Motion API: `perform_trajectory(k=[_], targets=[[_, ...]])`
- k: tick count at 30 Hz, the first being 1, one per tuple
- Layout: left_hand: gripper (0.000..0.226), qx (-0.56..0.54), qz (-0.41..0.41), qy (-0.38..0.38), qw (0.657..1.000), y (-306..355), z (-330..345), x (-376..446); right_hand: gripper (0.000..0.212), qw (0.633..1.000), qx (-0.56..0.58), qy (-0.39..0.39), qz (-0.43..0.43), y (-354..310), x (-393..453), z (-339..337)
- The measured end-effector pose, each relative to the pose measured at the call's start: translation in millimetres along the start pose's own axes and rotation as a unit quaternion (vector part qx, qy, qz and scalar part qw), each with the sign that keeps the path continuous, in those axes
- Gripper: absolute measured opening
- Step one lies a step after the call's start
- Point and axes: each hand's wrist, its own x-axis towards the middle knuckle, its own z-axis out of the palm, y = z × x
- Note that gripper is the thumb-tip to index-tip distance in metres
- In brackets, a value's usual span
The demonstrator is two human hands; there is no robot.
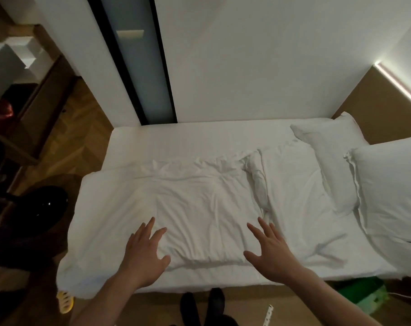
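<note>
A white folded duvet point(190, 203) lies crumpled across the near half of the bed point(171, 135). My left hand point(144, 251) is spread flat over its near left part, fingers straight. My right hand point(270, 250) is spread the same way at the duvet's near right edge, fingers straight and apart. Neither hand holds anything. Whether the palms touch the cloth or hover just above it is unclear.
Two white pillows point(326, 161) point(392, 184) lie at the right end of the bed. A white wall runs behind the bed. A black chair point(42, 205) stands on the wooden floor at left. A yellow object point(64, 301) and a green box point(366, 295) lie by the bed's near edge.
</note>
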Motion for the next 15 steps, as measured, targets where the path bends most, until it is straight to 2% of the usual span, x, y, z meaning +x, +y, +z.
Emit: perform_trajectory(k=[5, 15], targets=[[0.078, -0.011, -0.05, -0.013, 0.999, -25, 3, -13, 0.081, 0.999, -0.007, -0.022, -0.022, -21, 15, 15], [0.076, -0.03, -0.15, -0.04, 0.987, -114, 2, -19, 0.081, 0.997, -0.032, -0.045, -0.058, -82, 41, 42]])
